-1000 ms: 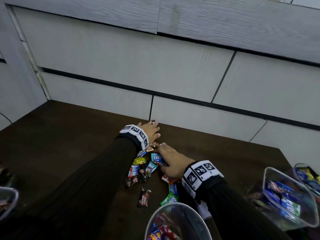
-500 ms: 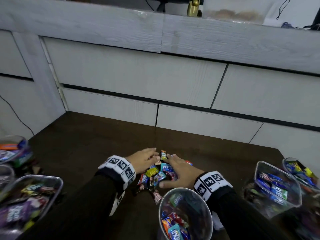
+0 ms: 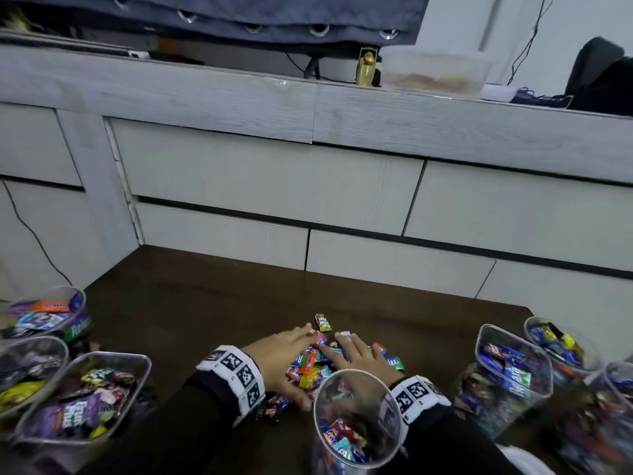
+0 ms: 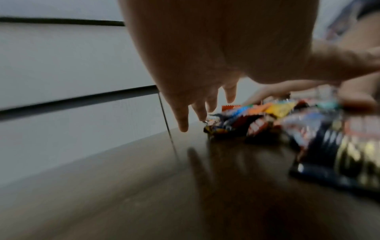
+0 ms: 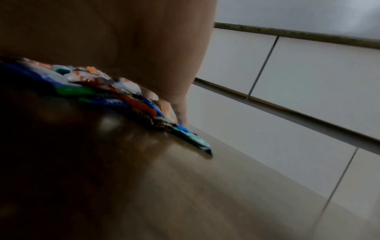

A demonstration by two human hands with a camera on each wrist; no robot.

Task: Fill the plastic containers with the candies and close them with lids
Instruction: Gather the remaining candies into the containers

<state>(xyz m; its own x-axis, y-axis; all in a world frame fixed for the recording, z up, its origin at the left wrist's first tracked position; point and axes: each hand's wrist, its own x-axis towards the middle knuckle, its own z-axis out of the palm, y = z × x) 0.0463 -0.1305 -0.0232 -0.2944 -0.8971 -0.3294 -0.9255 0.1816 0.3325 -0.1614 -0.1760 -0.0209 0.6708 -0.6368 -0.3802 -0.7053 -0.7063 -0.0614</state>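
Note:
A pile of wrapped candies [image 3: 310,366] lies on the dark wooden table [image 3: 191,303] between my two hands. My left hand [image 3: 286,354] rests flat on the pile's left side, fingers stretched out [image 4: 183,120] over the wrappers [image 4: 267,116]. My right hand [image 3: 356,354] lies flat on the right side, its fingers [image 5: 180,113] against the candies [image 5: 98,91]. One green candy [image 3: 323,322] sits alone just beyond the fingertips. A round clear container [image 3: 356,419] partly filled with candies stands right in front of me, hiding part of the right wrist.
Clear containers with candies stand at the left [image 3: 85,395] [image 3: 44,313] [image 3: 30,368] and at the right [image 3: 513,371] [image 3: 561,344]. A grey panelled wall [image 3: 274,186] rises behind the table. A ledge above holds a plastic tub [image 3: 435,75].
Both hands have drawn the candy pile toward me and the near round container. The head view has tilted up, bringing the side containers and the ledge into sight.

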